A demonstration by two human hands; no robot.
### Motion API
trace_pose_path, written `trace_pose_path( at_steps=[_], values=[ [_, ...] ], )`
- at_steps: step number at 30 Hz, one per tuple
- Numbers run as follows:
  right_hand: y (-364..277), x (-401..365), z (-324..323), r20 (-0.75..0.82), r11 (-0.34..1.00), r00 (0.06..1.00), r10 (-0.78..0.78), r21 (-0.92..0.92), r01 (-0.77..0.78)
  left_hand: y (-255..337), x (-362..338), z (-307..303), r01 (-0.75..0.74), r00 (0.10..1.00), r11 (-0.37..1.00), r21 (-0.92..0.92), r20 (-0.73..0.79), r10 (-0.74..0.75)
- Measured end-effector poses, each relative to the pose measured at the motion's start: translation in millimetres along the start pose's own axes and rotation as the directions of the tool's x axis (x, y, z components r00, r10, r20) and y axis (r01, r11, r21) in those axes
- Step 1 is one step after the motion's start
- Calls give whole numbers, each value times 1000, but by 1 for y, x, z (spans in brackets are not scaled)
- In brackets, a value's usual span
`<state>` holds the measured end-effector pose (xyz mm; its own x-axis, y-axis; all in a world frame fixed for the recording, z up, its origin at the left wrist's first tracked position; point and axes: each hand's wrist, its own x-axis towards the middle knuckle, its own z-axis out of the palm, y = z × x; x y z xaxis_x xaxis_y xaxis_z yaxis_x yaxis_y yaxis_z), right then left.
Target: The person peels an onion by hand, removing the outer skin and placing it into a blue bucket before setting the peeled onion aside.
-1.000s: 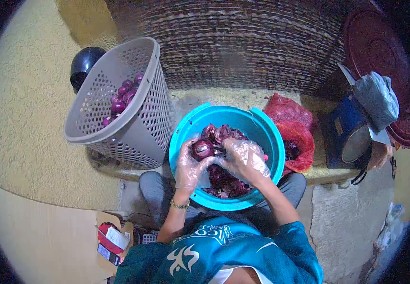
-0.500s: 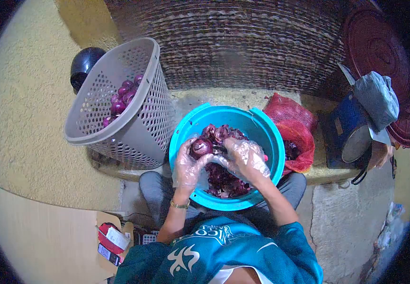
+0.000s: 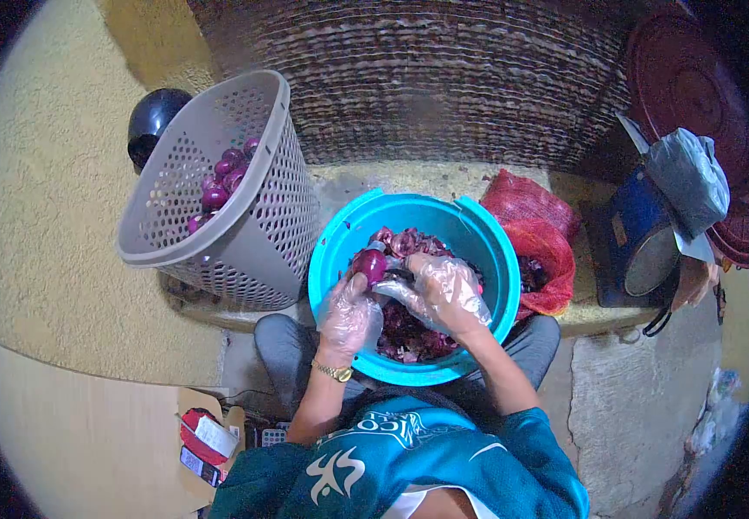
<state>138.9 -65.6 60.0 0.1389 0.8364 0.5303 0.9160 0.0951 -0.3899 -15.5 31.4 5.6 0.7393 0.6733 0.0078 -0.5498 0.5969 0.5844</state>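
Observation:
My left hand, in a clear plastic glove, is closed around a red onion whose purple surface looks smooth and shiny. Close against the onion's right side is my right hand, also gloved, with its fingers curled round what looks like a small knife. Only a dark part of that knife shows; the palm hides most of the rest. Both hands are over a turquoise tub, which holds a heap of loose purple onion skins.
A grey perforated basket with several peeled onions stands at left, a dark round pot behind it. Right of the tub lies a red mesh sack; beyond it is a blue container with a plastic bag on top.
The onion has turned in my left hand, so a brighter, smoother side shows. My left fingers have shifted lower around it; my right hand stays close beside it.

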Motion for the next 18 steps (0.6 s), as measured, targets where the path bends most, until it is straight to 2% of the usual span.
trace_pose_path(
  at_steps=[1,3,7,10,11,12,13,14,15,18],
  values=[
    [0,0,2,0,1000,1000,-1,0,1,-1,1,-1,41,998,995,-91,49,-36],
    [2,-2,6,48,999,998,46,1,-46,-2,1,-2,34,998,995,-92,51,-30],
    [3,-3,6,35,998,999,34,-51,-32,-6,4,-12,0,1000,999,-50,18,1],
    [7,-10,11,-41,1000,999,-12,-25,11,-5,3,-13,12,1000,998,-63,-4,-12],
    [7,-14,13,-155,997,987,-47,-62,38,-3,3,-12,11,1000,998,-64,-4,-11],
    [3,-13,10,-265,993,961,-85,-101,60,0,2,-8,-9,1000,1000,-2,10,9],
    [2,-10,4,-263,993,961,-85,-101,60,3,0,-4,-29,999,998,59,26,27],
    [2,-7,-5,-70,997,994,79,-15,-80,6,-1,0,-29,999,998,58,26,27],
    [-1,-2,-14,137,971,964,227,41,-235,8,-3,4,-47,998,993,111,50,42],
    [-2,5,-20,164,979,971,175,72,-189,13,-5,6,-47,997,977,208,71,33]
  ],
)
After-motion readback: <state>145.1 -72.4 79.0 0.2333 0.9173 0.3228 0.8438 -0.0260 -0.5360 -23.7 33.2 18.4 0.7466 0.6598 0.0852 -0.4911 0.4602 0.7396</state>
